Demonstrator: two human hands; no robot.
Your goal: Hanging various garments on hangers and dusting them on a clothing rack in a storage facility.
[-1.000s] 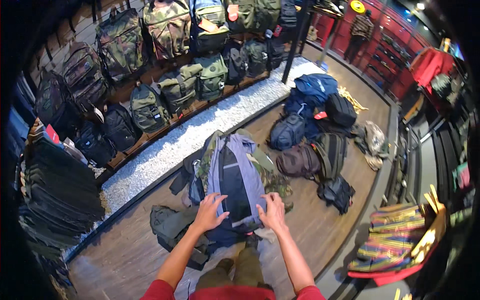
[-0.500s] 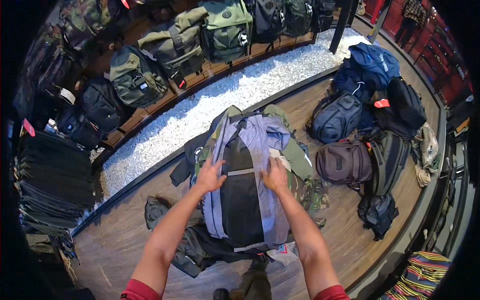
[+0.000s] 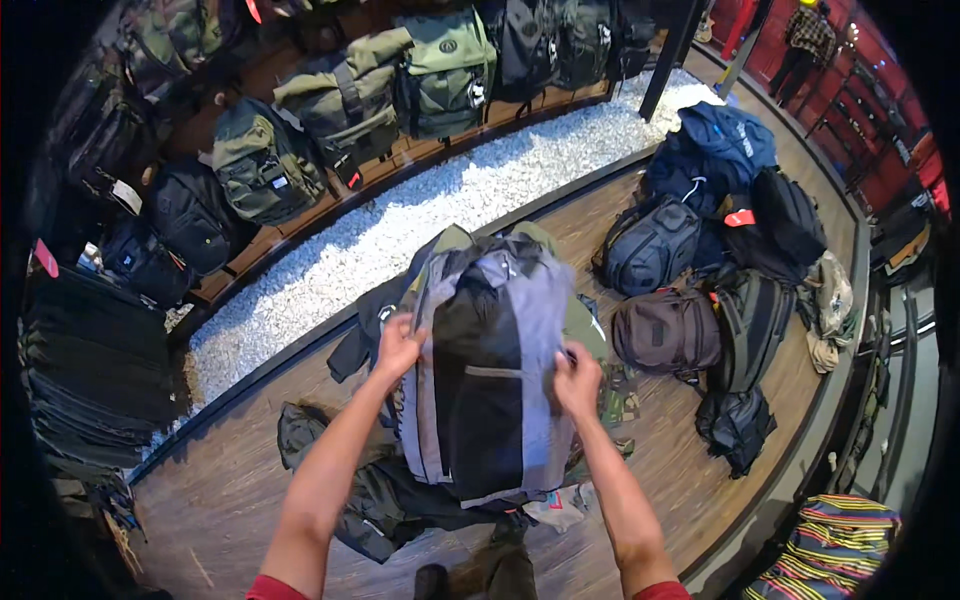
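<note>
A large grey and black backpack point(image 3: 485, 400) lies in front of me, with a black panel down its middle. On its left edge my left hand point(image 3: 400, 345) is closed, fingers pinching the grey fabric. At the right edge my right hand point(image 3: 578, 380) also grips the loose grey cloth, its fingers curled in. The cloth beside the right hand and near the top is blurred by motion. Green and camouflage garments point(image 3: 585, 335) show from beneath the backpack.
Bags are heaped on the right, among them a brown backpack point(image 3: 665, 332) and a navy backpack point(image 3: 655, 245). Dark clothing point(image 3: 375, 515) lies by my feet. A strip of white gravel point(image 3: 300, 310) runs below hanging backpacks point(image 3: 445, 75). Dark folded clothes point(image 3: 95, 360) are stacked left.
Both hands have gone from lying spread on the backpack to gripping its edges, and the right one has moved outward. The grey cloth at the top has spread and lifted.
</note>
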